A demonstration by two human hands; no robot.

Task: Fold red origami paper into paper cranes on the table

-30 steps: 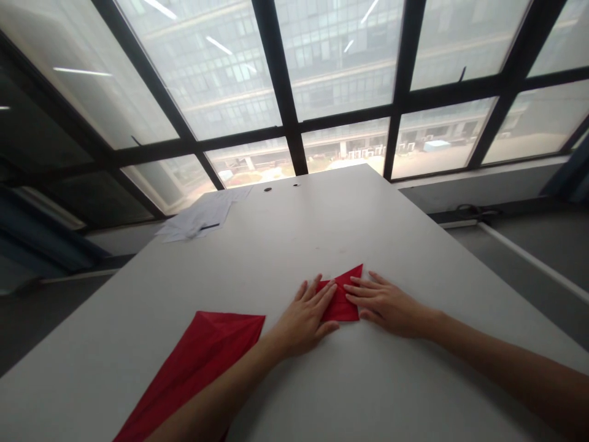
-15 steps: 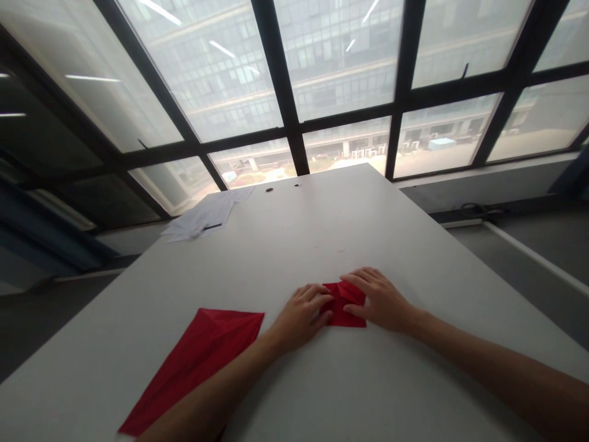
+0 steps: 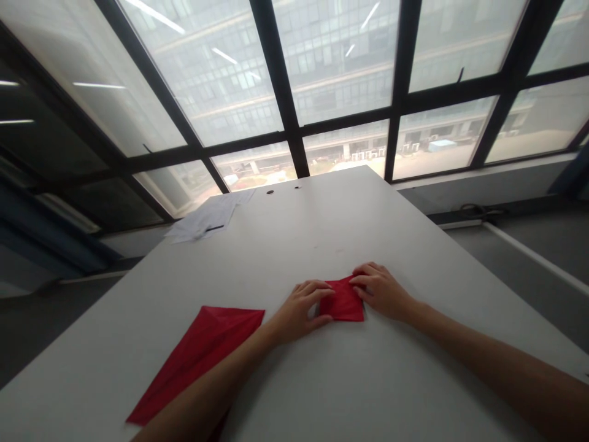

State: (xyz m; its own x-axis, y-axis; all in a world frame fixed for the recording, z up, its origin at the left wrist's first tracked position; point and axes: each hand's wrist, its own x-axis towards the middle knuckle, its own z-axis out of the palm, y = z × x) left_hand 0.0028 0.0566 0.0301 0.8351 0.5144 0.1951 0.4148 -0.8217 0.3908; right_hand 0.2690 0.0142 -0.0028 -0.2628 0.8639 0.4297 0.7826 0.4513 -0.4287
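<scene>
A small folded red paper [image 3: 343,302] lies on the white table [image 3: 350,380] between my two hands. My left hand [image 3: 299,310] rests at its left edge, fingers curled, fingertips and thumb pressing on the paper. My right hand [image 3: 381,291] sits at its right and top corner, fingers bent and pinching the paper's upper right edge. A larger folded red sheet [image 3: 202,356] lies flat to the left, partly under my left forearm.
Loose white papers with a dark pen [image 3: 207,218] lie at the table's far left corner. Two small dark holes [image 3: 269,192] mark the far edge. Behind the table are large windows with black frames. A grey floor lies to the right.
The paper's pointed upper right tip has been folded down, so it is now a compact square shape. Both hands went from flat fingers to curled, pressing fingers and drew closer.
</scene>
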